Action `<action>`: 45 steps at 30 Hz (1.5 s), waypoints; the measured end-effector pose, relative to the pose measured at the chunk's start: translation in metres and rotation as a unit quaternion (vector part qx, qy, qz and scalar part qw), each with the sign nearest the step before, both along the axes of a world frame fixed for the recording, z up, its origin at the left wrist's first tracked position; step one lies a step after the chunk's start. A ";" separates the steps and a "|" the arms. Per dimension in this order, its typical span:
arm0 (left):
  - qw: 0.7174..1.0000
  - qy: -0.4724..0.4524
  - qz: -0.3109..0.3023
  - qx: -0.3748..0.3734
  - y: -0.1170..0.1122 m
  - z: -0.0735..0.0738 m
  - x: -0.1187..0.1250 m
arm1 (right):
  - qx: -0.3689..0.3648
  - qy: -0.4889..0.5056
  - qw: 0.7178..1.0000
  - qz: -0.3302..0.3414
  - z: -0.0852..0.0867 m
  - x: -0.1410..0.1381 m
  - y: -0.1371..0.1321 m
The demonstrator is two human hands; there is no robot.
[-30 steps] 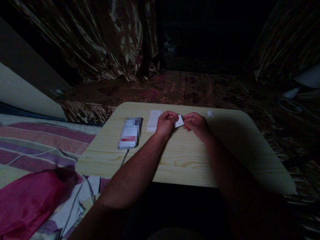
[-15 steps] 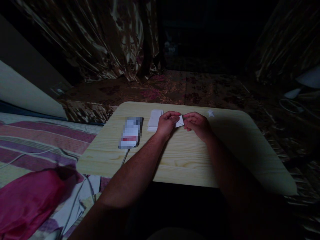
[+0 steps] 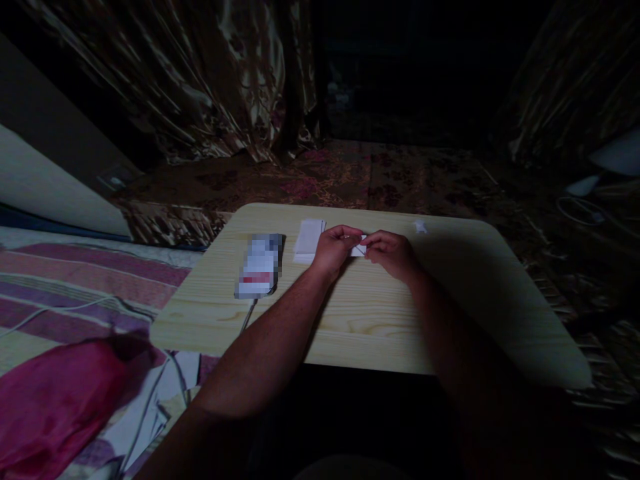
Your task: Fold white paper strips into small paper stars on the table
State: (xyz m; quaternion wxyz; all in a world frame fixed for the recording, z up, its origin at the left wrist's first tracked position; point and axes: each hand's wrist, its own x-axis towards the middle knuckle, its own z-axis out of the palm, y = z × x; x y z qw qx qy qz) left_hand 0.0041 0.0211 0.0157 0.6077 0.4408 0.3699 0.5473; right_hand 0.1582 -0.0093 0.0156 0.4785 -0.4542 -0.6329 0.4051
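Observation:
Both hands meet over the far middle of a pale wooden table (image 3: 370, 313). Between them is a small piece of folded white paper (image 3: 357, 251), a dark crease line showing on it. My left hand (image 3: 334, 251) grips the paper from the left, fingers curled round its far side. From the right, my right hand (image 3: 393, 252) pinches the paper's edge, thumb and fingertips together. A stack of white paper (image 3: 309, 239) lies just left of my left hand, partly behind it. Beyond my right hand sits a small white folded paper shape (image 3: 420, 227).
Left on the table lies a phone (image 3: 259, 265), its screen blurred out, with a white cable (image 3: 249, 315) running off the near edge. A striped bed (image 3: 95, 267) with a pink cloth (image 3: 65, 400) borders the table's left side. Patterned curtains (image 3: 250, 73) hang behind.
My right hand has moved slightly left, its fingers drawing in onto the paper's edge. Less of the folded paper shows now. My left hand stays almost in place.

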 end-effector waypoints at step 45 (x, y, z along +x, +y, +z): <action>0.988 0.007 -0.140 -0.056 -0.003 0.001 -0.002 | 0.000 0.014 1.000 0.020 0.009 0.013 0.002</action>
